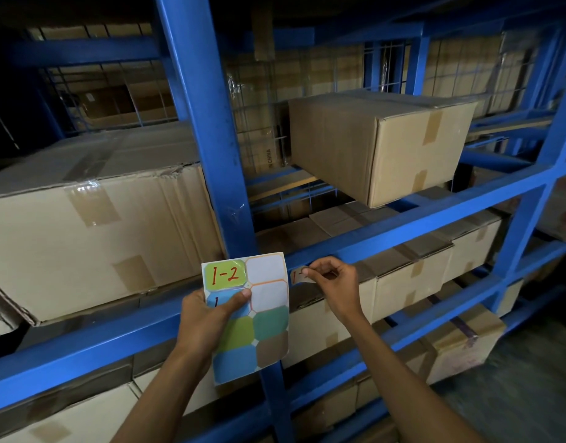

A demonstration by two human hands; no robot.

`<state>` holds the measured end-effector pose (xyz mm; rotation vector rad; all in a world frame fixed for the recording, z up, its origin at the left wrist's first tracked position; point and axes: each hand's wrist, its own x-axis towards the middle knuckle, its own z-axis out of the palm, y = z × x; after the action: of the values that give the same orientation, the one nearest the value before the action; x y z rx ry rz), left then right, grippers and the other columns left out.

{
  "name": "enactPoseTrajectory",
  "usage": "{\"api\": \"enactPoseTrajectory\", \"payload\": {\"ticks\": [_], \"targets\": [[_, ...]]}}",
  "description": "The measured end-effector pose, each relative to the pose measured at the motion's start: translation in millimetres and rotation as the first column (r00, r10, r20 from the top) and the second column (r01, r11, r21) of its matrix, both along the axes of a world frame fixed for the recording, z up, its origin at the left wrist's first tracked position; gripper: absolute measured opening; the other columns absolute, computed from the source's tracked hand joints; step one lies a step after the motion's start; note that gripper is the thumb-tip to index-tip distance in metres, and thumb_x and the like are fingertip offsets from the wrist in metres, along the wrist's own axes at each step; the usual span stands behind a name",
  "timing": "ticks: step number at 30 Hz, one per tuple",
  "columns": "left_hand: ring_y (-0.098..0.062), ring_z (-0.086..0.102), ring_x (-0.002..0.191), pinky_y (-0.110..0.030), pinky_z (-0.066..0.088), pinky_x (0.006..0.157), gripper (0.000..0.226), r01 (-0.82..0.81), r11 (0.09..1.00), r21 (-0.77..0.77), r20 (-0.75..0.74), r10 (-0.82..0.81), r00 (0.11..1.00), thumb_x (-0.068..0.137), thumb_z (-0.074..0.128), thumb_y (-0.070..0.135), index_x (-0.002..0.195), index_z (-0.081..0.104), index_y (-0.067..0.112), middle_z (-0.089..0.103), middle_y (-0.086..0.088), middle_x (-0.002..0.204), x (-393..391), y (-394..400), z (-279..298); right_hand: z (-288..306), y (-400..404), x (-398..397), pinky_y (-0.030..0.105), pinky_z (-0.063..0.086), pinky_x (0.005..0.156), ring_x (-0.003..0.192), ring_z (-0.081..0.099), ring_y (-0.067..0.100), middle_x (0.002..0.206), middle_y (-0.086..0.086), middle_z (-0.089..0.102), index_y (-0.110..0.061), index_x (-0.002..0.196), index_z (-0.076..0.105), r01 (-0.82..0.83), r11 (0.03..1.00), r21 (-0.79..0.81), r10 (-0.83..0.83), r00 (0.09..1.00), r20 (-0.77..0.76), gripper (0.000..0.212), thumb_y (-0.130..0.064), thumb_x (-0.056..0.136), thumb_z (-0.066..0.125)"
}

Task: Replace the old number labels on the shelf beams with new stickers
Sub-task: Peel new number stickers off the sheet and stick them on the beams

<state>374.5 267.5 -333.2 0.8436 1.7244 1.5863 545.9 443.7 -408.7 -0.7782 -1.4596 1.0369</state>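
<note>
My left hand [208, 314] holds a sticker sheet [262, 334] upright in front of the blue upright post [211, 139]. The sheet's top-left green sticker reads "1-2" in red; a blue one below it is partly under my thumb, and two slots at the top right are blank. My right hand [334, 282] pinches a small pale label [297, 275] with a red "1" on it, right at the blue shelf beam [435, 215]. My fingers hide the label's right part. I cannot tell whether the label is stuck to the beam.
Blue racking fills the view, with taped cardboard boxes on every level. A large dented box [93, 225] sits at the left, a smaller box [380, 142] above the beam at the right. Wire mesh backs the shelves. Grey floor shows at the bottom right.
</note>
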Motion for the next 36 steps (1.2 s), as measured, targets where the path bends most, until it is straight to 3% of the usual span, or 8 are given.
{"api": "enactPoseTrajectory", "payload": {"ticks": [3,8,13,16,21,24,27,36], "targets": [[-0.014,0.076,0.068,-0.023,0.055,0.046,0.027,0.01,1.0,0.0,0.003,-0.01,1.0,0.074,0.08,0.023,0.097,0.069,0.015,0.079,0.002,0.082,-0.4,-1.0,0.2,1.4,-1.3,-0.6,0.022,0.057,0.072,0.075,0.068,0.019,0.078,0.006,0.073,-0.006,0.084,0.072,0.018,1.0,0.0,-0.018,1.0,0.003,0.013,-0.008,0.076,0.082],[-0.015,0.076,0.069,-0.027,0.057,0.051,0.028,0.014,1.0,-0.005,-0.015,-0.014,1.0,0.075,0.08,0.025,0.099,0.068,0.015,0.078,-0.001,0.089,-1.9,-1.3,2.0,2.1,1.1,-1.5,0.015,0.054,0.065,0.067,0.066,0.0,0.07,-0.008,0.071,-0.016,0.08,0.073,0.064,0.998,-0.002,-0.064,0.996,0.058,0.015,-0.017,0.072,0.086],[-0.02,0.077,0.074,-0.038,0.061,0.063,0.029,0.018,1.0,0.009,-0.014,-0.018,1.0,0.075,0.081,0.023,0.1,0.07,0.014,0.079,-0.003,0.09,-4.6,-0.1,3.7,6.0,6.1,5.1,0.022,0.053,0.055,0.07,0.066,0.0,0.071,-0.016,0.07,-0.028,0.079,0.074,0.23,0.952,0.203,-0.293,0.879,0.377,0.023,-0.049,0.072,0.081],[-0.02,0.077,0.072,-0.036,0.061,0.061,0.027,0.017,1.0,0.012,-0.017,-0.017,1.0,0.075,0.081,0.024,0.098,0.07,0.016,0.079,-0.002,0.087,-6.5,-0.5,3.8,7.7,6.6,6.7,0.026,0.051,0.051,0.072,0.062,0.005,0.072,-0.013,0.069,-0.028,0.079,0.074,0.249,0.916,0.314,-0.374,0.812,0.448,0.027,-0.054,0.076,0.076],[-0.019,0.077,0.071,-0.036,0.061,0.06,0.025,0.008,1.0,0.007,-0.022,-0.008,1.0,0.075,0.081,0.024,0.096,0.069,0.017,0.079,0.0,0.086,-7.5,-1.8,3.0,4.9,6.2,9.6,0.012,0.035,0.047,0.07,0.063,0.002,0.077,-0.013,0.07,-0.026,0.083,0.07,0.272,0.932,0.242,-0.354,0.83,0.431,0.022,-0.048,0.081,0.073],[-0.02,0.076,0.075,-0.04,0.061,0.066,0.025,0.007,1.0,0.002,-0.028,-0.007,1.0,0.075,0.08,0.023,0.097,0.07,0.017,0.078,-0.001,0.089,-7.9,-3.8,2.6,5.6,10.0,9.8,0.015,0.044,0.049,0.072,0.065,0.002,0.083,-0.01,0.074,-0.025,0.083,0.074,0.255,0.939,0.23,-0.333,0.84,0.429,0.017,-0.041,0.08,0.077],[-0.02,0.076,0.074,-0.037,0.06,0.062,0.024,0.007,1.0,0.004,-0.028,-0.007,1.0,0.075,0.08,0.022,0.096,0.07,0.017,0.079,-0.001,0.089,-6.8,-4.4,2.3,7.2,12.3,11.0,0.028,0.058,0.06,0.074,0.066,0.004,0.082,-0.009,0.073,-0.024,0.081,0.074,0.23,0.946,0.23,-0.31,0.851,0.425,0.015,-0.038,0.078,0.079],[-0.016,0.076,0.068,-0.029,0.058,0.051,0.024,0.014,1.0,-0.003,-0.003,-0.014,1.0,0.074,0.082,0.021,0.094,0.071,0.016,0.079,0.002,0.081,-2.4,-3.9,3.2,15.2,15.9,18.3,0.028,0.053,0.055,0.068,0.063,0.003,0.072,-0.013,0.07,-0.03,0.074,0.072,0.212,0.927,0.308,-0.343,0.81,0.476,0.021,-0.049,0.072,0.079]]}}
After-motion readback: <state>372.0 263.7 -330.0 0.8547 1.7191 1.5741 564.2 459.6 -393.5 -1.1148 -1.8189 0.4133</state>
